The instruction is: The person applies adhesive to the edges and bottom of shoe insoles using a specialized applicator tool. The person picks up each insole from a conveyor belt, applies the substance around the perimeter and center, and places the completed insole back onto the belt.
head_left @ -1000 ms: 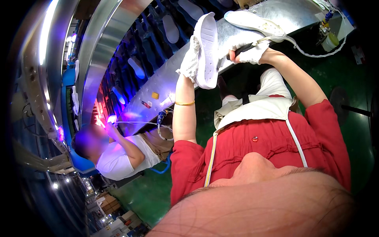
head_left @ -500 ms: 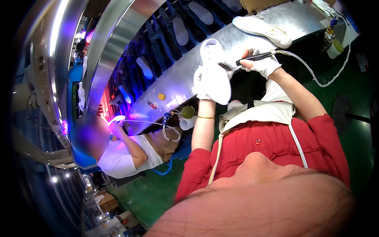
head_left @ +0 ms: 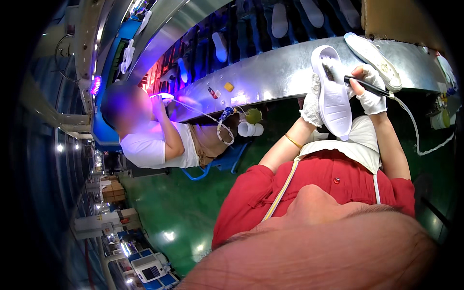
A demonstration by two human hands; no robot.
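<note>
My left hand (head_left: 311, 106), in a white glove with bare fingertips, grips a white shoe sole (head_left: 334, 113) by its left edge. The sole stands lengthwise in front of me, its raised rim and hollow inside facing up. In my right hand (head_left: 372, 92), also gloved, is a black-handled brush (head_left: 363, 84), pinched between thumb and fingers. Its dark bristles (head_left: 329, 72) lie in the hollow at the sole's far end. A white tube (head_left: 411, 121) runs from the back of the handle. Just beyond my right hand, another white sole (head_left: 374, 58) lies on the metal bench.
The metal bench (head_left: 275, 82) curves across in front of me, beside a rack carrying several pale soles (head_left: 279, 21). A cardboard box (head_left: 411, 19) stands at far right. A yellow block (head_left: 228, 87) lies on the bench. To the left sits another person (head_left: 159, 140) at work.
The view has swung right. The sole has turned so its hollow faces me more, and the brush's bristles have come from beside it into its far end.
</note>
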